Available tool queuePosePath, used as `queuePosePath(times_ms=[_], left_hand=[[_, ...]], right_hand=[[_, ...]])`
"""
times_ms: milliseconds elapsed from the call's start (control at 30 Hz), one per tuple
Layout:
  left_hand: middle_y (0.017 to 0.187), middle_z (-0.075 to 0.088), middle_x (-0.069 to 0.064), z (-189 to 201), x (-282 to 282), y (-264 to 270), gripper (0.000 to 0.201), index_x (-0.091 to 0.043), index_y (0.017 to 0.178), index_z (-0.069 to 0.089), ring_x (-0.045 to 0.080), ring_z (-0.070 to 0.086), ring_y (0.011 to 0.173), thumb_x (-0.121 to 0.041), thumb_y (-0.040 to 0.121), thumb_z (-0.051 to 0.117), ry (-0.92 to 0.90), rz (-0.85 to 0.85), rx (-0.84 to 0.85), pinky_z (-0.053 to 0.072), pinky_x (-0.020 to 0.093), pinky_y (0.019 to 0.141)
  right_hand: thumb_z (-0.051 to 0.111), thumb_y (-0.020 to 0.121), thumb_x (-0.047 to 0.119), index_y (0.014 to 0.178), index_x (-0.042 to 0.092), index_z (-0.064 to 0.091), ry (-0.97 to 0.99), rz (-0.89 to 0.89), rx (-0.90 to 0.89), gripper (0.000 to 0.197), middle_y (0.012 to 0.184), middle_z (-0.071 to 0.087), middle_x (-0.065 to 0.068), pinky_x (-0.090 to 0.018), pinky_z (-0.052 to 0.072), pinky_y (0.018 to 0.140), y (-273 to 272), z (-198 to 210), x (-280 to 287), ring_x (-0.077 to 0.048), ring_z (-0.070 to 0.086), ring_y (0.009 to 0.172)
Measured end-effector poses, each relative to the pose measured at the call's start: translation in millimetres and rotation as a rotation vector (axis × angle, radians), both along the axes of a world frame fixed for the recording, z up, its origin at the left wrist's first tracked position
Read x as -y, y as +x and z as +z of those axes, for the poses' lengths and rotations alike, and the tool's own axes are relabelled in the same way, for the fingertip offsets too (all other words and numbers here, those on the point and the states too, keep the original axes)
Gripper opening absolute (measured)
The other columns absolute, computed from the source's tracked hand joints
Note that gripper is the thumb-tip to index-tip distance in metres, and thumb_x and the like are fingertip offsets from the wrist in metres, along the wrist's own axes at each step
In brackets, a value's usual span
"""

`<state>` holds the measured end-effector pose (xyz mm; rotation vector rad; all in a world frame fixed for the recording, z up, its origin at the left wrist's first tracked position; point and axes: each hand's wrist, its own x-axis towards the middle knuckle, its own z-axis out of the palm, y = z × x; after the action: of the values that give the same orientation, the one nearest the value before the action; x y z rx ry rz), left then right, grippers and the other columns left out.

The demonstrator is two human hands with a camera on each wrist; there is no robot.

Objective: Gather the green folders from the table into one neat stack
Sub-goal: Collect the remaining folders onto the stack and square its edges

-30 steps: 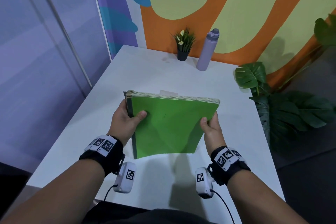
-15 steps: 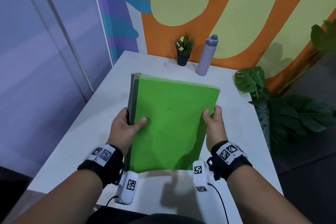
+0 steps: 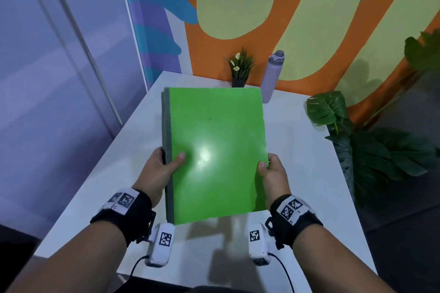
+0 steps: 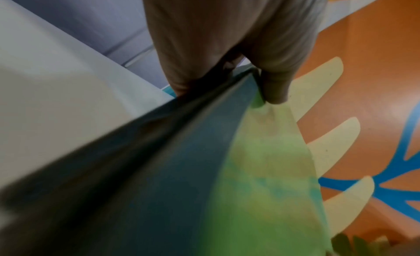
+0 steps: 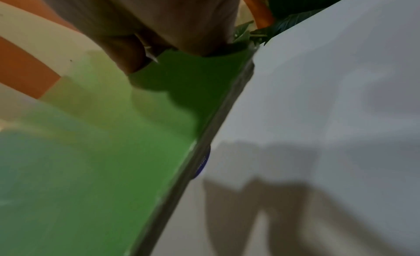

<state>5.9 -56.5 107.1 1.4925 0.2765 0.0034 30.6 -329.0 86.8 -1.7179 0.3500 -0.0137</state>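
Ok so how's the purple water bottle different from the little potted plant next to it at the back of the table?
The purple water bottle is the taller, a smooth plain cylinder with a cap; the potted plant is shorter, spiky green leaves with small pale flowers in a dark pot. The bottle stands right of the plant. Both stand upright on the white table near the wall, untouched.

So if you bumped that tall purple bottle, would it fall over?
Probably, yes. The purple bottle is tall and narrow and stands upright on the table, so a knock near its cap would likely tip it. Being round, it might then roll. How full or heavy it is cannot be told.
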Motion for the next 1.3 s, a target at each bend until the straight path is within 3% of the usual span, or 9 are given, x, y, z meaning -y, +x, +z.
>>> queuePosePath(times_ms=[100,333,433,533,633,800,967,1133,1300], left_hand=[[0.118,0.069,0.005,-14,13,-16,0.041,-0.015,0.12,0.056,0.024,0.066,0.11,-0.024,0.083,0.073,-0.042,-0.094,-0.057,0.054,0.033,0.087],[0.107,0.069,0.014,-18,13,-13,0.026,-0.014,0.108,0.058,0.033,0.065,0.1,-0.006,0.085,0.068,-0.035,0.039,-0.01,0.052,0.051,0.093],[0.112,0.069,0.019,-10,5,-8,0.038,-0.013,0.108,0.06,0.039,0.063,0.108,-0.019,0.075,0.077,-0.061,0.045,0.008,0.049,0.056,0.096],[0.114,0.07,0.015,-12,-1,1,0.053,-0.016,0.112,0.061,0.037,0.064,0.11,-0.034,0.066,0.08,-0.052,0.051,0.012,0.049,0.054,0.097],[0.103,0.07,0.01,-14,2,6,0.041,-0.012,0.109,0.059,0.033,0.065,0.102,-0.024,0.075,0.077,0.043,0.064,-0.021,0.052,0.046,0.09],[0.101,0.064,0.014,-19,19,17,0.033,-0.007,0.107,0.054,0.036,0.062,0.098,-0.024,0.084,0.071,0.226,0.1,-0.108,0.054,0.046,0.083],[0.121,0.06,0.01,-11,38,25,0.043,-0.015,0.129,0.045,0.028,0.062,0.109,-0.029,0.092,0.061,0.043,-0.018,-0.164,0.057,0.035,0.065],[0.126,0.058,0.005,-12,49,29,0.061,-0.021,0.145,0.033,0.023,0.066,0.096,-0.018,0.091,0.063,0.017,-0.085,-0.155,0.055,0.032,0.074],[0.133,0.054,-0.005,-22,46,35,0.054,-0.03,0.141,0.041,0.013,0.061,0.107,-0.022,0.091,0.062,0.167,-0.102,-0.161,0.049,0.032,0.088]], right_hand=[[0.048,0.094,0.014,0.117,0.015,0.054,-0.009,-0.075,-0.039,0.024,0.11,0.063,-0.011,-0.046,0.048,0.095,13,8,7,-0.03,0.059,0.102],[0.049,0.096,0.02,0.117,0.017,0.059,0.108,0.002,-0.106,0.023,0.114,0.067,-0.01,-0.051,0.052,0.092,11,15,7,-0.03,0.065,0.103],[0.052,0.097,0.024,0.126,0.021,0.054,0.319,0.132,-0.17,0.029,0.123,0.065,-0.007,-0.051,0.055,0.087,1,20,8,-0.029,0.065,0.107],[0.049,0.099,0.026,0.127,0.032,0.046,0.393,0.312,-0.257,0.028,0.117,0.068,-0.001,-0.039,0.06,0.054,-15,24,7,-0.037,0.069,0.094],[0.042,0.102,0.015,0.127,0.028,0.046,0.395,0.266,-0.229,0.029,0.108,0.071,-0.007,-0.022,0.041,0.031,-19,22,1,-0.039,0.07,0.065],[0.038,0.1,0.006,0.126,0.02,0.049,0.343,0.136,-0.175,0.031,0.102,0.07,-0.017,-0.018,0.03,0.03,-6,13,2,-0.031,0.061,0.043],[0.039,0.1,0.007,0.126,0.015,0.051,0.394,0.065,-0.162,0.03,0.095,0.069,-0.016,-0.023,0.028,0.031,11,8,30,-0.026,0.051,0.038],[0.039,0.099,0.006,0.126,0.013,0.053,0.406,-0.046,-0.181,0.031,0.093,0.067,-0.014,-0.022,0.03,0.032,39,1,61,-0.024,0.048,0.038],[0.04,0.098,0.004,0.126,0.015,0.054,0.392,-0.165,-0.198,0.033,0.103,0.064,-0.014,-0.021,0.035,0.032,70,-11,88,-0.024,0.049,0.04]])
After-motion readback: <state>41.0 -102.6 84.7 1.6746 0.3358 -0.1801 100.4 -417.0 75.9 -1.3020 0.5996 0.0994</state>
